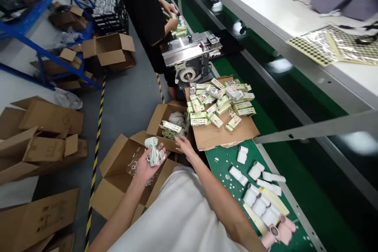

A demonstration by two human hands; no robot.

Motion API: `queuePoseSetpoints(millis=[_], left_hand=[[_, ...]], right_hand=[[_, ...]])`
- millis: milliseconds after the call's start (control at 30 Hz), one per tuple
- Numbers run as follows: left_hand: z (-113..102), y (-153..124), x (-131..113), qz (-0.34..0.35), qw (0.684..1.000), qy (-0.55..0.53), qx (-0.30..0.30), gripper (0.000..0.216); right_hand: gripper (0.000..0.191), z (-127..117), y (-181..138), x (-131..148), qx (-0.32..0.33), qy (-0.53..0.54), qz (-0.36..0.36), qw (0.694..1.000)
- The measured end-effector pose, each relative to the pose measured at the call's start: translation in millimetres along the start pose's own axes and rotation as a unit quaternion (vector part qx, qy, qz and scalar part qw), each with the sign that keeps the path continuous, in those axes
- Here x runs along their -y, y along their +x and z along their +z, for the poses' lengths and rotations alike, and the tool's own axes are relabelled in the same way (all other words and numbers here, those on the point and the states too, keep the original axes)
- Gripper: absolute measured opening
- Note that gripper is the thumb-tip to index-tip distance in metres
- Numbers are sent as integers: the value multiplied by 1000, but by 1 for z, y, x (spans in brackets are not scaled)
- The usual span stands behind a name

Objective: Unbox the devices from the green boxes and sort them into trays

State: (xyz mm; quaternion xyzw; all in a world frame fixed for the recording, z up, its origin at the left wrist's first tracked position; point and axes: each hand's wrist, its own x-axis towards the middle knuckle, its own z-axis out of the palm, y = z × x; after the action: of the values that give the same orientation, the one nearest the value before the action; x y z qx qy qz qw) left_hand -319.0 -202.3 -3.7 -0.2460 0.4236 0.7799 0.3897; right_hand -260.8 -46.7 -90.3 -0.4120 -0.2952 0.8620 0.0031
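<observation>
Over open carton (116, 163), left hand (146, 164) gripping white appliance (152, 151), right hand (186, 146) open near printed packets (172, 126)

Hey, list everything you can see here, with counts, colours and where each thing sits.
conveyor belt: one, green, right of centre
packs: many, pale green and white, piled on cardboard sheet
cardboard sheet: one, brown, on belt
open boxes: two, brown, beside belt
white tubes: several, white, on belt
machine: one, silver, ahead on belt
shelves: one set, blue, far left
co-worker: one, in black, ahead
small device: one, white, in left hand
left hand: holding small device
right hand: open, beside nearer box
</observation>
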Motion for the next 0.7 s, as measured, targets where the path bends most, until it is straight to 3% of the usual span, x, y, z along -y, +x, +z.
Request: queuePoseSetpoints(millis=[67,167,300,467,567,700], left_hand=[[2,9,-4,16,1000,1,-3,36],[4,23,-6,27,999,17,2,33],[9,40,6,32,998,46,7,32],[27,48,27,120,987,106,14,48],[36,47,33,153,980,127,1,53],[37,44,43,220,961,152,-66,52]], right_hand=[[31,17,-1,-4,49,-51,-16,997],[40,25,-14,-12,117,-137,-105,978],[62,22,-27,-20,104,-193,-205,954],[93,18,-23,-21,99,-148,-176,968],[86,17,-22,-21,113,-130,-175,969],[71,19,-24,-26,102,-123,-141,977]])
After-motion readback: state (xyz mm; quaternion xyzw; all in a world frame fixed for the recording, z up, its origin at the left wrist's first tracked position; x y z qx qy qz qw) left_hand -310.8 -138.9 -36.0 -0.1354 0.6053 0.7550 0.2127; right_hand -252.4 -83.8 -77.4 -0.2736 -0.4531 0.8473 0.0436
